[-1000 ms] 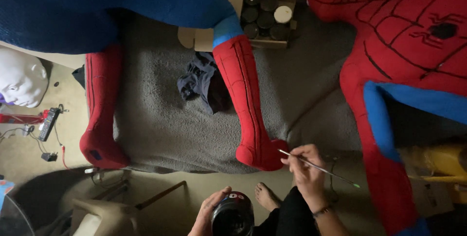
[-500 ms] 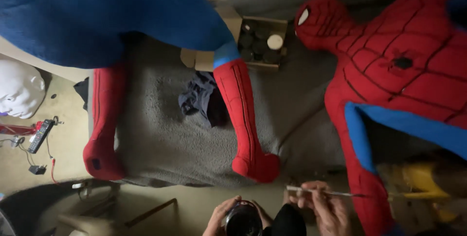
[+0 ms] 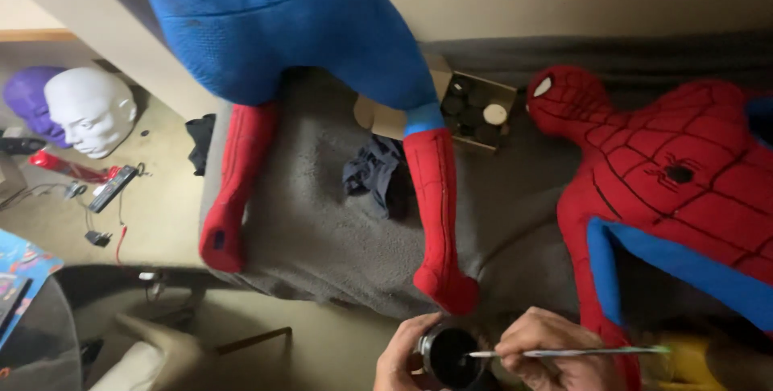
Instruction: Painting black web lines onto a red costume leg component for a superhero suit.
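At the bottom edge my left hand (image 3: pixel 400 356) grips a small round jar of black paint (image 3: pixel 451 356), its mouth facing up. My right hand (image 3: pixel 547 352) holds a thin paintbrush (image 3: pixel 564 351) level, with its tip over the jar's opening. Just above the hands lies the red foot of a red and blue costume leg (image 3: pixel 439 222). The leg rests on a grey blanket (image 3: pixel 314 230).
A red and blue stuffed costume torso (image 3: pixel 668 190) lies on the right. A cardboard box of small paint jars (image 3: pixel 475 107) sits at the back. A dark cloth (image 3: pixel 372 172) lies between the legs. A white mannequin head (image 3: pixel 93 109) and cables are on the floor at left.
The view has tilted up and left, so the hands sit lower in frame. The jar's black cap is gone and the brush tip has moved over the open jar.
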